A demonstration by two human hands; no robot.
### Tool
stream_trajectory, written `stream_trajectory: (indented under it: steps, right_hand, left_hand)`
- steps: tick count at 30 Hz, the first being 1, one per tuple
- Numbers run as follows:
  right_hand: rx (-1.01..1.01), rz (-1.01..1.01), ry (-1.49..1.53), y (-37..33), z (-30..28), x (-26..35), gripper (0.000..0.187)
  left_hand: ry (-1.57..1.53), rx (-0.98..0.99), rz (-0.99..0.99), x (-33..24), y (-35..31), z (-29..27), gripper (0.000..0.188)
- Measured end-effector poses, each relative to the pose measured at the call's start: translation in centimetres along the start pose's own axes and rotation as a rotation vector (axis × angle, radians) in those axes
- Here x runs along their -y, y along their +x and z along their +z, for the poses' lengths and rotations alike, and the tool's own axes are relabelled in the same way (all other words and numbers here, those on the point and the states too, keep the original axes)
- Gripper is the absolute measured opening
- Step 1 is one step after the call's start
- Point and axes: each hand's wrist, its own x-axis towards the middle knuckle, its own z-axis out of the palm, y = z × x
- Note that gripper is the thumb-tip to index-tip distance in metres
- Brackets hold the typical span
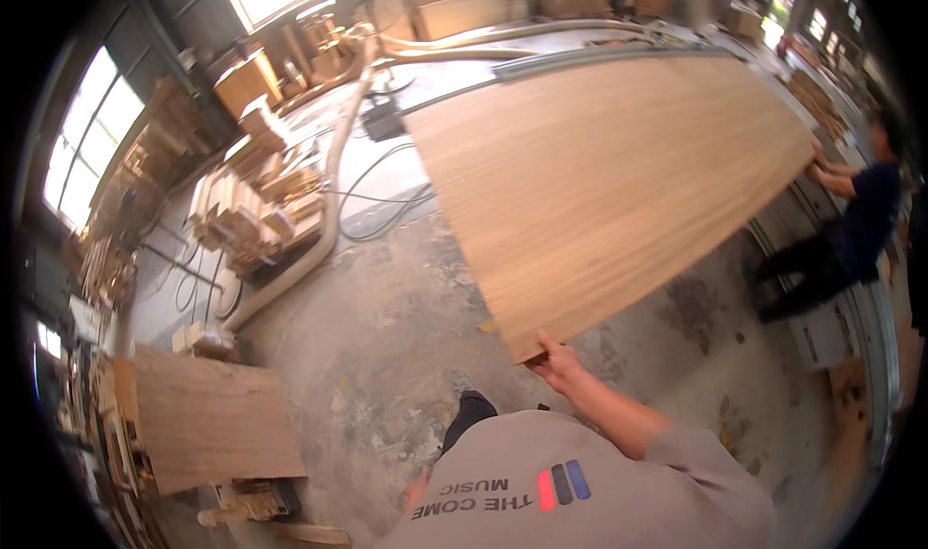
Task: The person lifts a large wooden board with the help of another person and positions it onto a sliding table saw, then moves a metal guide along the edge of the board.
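A large light-brown wood panel (619, 172) stretches from near my body toward the far side. At its nearest corner my right hand (555, 363) is closed, with the fingers wrapped round the edge. The panel's far edge lies along a grey metal rail of a machine (580, 58). On the right, a co-worker (855, 201) in dark clothes has both hands at the panel's right corner. My left hand is not visible; only a small strip of skin shows beside my grey shirt (599, 481).
Stacked wood pieces (242, 211) stand to the left, beside a thick dust hose (338, 162) running across the floor. A brown board (217, 418) lies on a stack at the lower left. Dark cables (372, 196) loop on the floor near the panel. A long metal-edged bench (875, 356) lines the right.
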Motion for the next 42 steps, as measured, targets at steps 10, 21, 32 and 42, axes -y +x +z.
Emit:
stream_trajectory:
  steps: [10,21,32,42]
  right_hand:
    - [0.032,-0.041,-0.009,7.8,2.5,1.8,0.047]
    - [0.046,-0.02,-0.111,9.6,4.6,4.2,0.058]
    - [-0.166,-0.109,-0.036,13.0,11.0,4.3,0.051]
    - [-0.746,-0.383,0.142,12.2,18.9,0.7,0.056]
  left_hand:
    - [-0.32,-0.102,-0.111,-8.5,17.0,-10.4,0.049]
    - [-0.488,-0.097,-0.002,-25.3,28.4,-17.1,0.047]
    - [-0.371,-0.054,0.55,-60.5,38.6,-26.3,0.032]
    - [-0.129,0.092,0.934,-94.0,43.4,-35.8,0.041]
